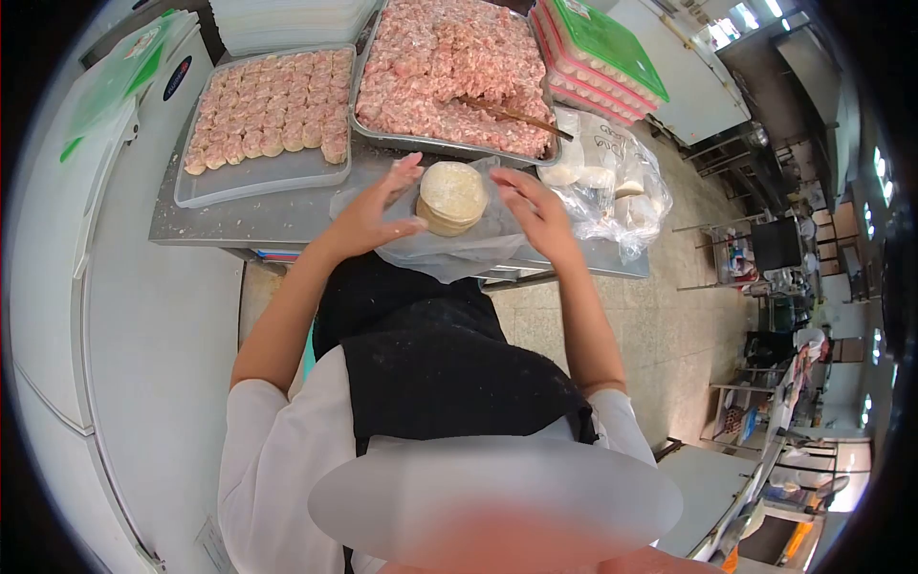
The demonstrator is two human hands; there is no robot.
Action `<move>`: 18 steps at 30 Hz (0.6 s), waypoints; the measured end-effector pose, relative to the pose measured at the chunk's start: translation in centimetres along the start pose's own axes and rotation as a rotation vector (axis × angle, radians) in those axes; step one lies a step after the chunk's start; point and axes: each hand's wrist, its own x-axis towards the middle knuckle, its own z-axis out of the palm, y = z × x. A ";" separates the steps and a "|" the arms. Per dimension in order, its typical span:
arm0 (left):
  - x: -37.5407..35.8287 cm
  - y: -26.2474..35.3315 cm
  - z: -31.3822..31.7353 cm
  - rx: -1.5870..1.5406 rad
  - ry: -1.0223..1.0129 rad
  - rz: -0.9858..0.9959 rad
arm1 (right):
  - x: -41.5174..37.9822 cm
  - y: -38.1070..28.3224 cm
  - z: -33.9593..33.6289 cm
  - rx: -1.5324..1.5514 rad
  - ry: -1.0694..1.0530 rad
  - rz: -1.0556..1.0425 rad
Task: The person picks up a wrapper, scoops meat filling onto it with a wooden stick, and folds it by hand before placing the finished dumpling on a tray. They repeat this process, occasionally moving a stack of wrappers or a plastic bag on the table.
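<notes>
A stack of round dough wrappers stands on a sheet of clear plastic at the front of the metal table. My left hand is beside the stack on its left, fingers apart, thumb pointing toward it. On the other side, my right hand hovers with its fingers spread and holds nothing. Behind the stack is a metal tray heaped with minced meat filling. A thin flat spatula lies stuck in the filling. To the left, rows of filled dumplings sit in a clear plastic tray.
Clear bags holding more pale round wrappers lie at the table's right end. Stacked pink boxes with a green lid stand behind them. White stacked trays are at the back left. A white refrigerator borders the left side.
</notes>
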 end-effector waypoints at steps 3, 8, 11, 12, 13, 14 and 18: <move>2.0 -2.5 2.1 0.273 -0.042 -0.004 | 2.1 2.2 4.7 0.231 -0.051 0.107; 2.7 -1.7 4.7 0.344 0.010 0.026 | 0.6 4.0 6.2 0.436 0.064 0.033; 3.4 -1.8 4.6 0.340 -0.053 -0.042 | 0.3 5.8 6.1 0.511 0.112 0.080; 3.7 -1.7 4.2 0.319 -0.098 -0.123 | 0.5 5.5 5.6 0.513 0.100 0.078; 3.8 -1.5 3.9 0.321 -0.085 -0.128 | 0.9 4.4 4.6 0.379 0.045 0.080; 3.9 -1.4 3.6 0.351 -0.111 -0.120 | 1.2 3.2 3.8 0.246 -0.006 0.080; 3.9 -1.4 1.8 0.438 -0.153 0.076 | 1.4 -2.0 1.7 -0.471 0.124 -0.326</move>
